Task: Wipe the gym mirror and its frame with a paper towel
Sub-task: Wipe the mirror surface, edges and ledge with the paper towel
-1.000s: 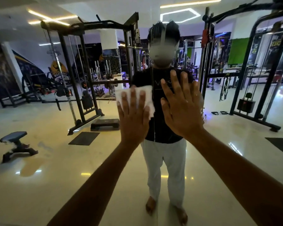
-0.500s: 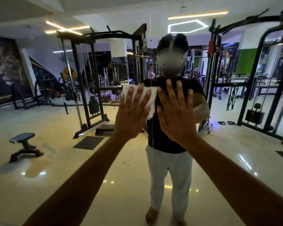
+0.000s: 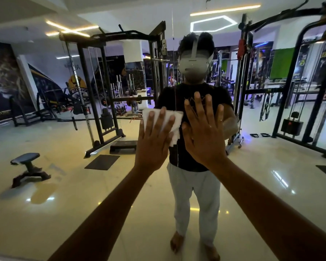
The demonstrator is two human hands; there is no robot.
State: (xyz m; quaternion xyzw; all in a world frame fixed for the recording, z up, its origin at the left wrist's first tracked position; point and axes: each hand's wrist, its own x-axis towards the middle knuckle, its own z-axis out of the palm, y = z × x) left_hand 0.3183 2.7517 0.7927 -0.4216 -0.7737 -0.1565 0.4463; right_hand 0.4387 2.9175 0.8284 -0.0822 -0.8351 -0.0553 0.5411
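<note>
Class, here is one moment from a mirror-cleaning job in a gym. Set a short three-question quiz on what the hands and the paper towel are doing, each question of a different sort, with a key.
1. True or false: the left hand presses the paper towel flat against the mirror.
2. The right hand is: A) gripping a spray bottle, B) flat and bare with fingers spread, C) curled round the towel.
3. Fill in: the towel lies under the ___ hand.

Key: 1 true; 2 B; 3 left.
</note>
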